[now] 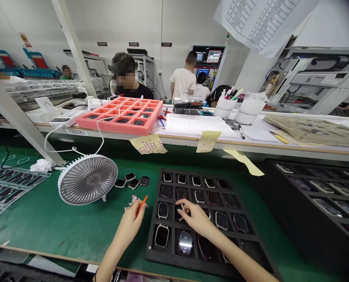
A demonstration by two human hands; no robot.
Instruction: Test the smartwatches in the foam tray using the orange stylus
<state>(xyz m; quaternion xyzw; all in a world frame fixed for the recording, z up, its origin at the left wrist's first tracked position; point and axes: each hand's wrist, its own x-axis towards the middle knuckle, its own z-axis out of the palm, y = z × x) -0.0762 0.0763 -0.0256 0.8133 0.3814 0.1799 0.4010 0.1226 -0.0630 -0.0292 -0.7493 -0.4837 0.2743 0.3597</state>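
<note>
My left hand [131, 220] is closed around a thin orange stick-like tool [145, 200], its tip pointing up and away; the exact kind is not clear. Over a black foam tray [149, 235], my right hand [198, 219] pinches the edge of a smartwatch body [179, 215] at one of the compartments. Whether that watch is lifted from its slot I cannot tell. Strapless watches with dark screens fill many compartments around it, some with silver frames, others purplish. Beyond my left hand lie several loose watch bodies [134, 183] and small crumpled scraps [132, 201] on the green mat.
A round grey fan [88, 179] stands left of the loose watches. Another dark tray [298, 211] of watches is on the right, clear sheets [9, 184] at far left. The shelf ahead carries a pink foam tray [151, 127], papers [192, 124] and a pen cup [224, 106]. Co-workers are beyond.
</note>
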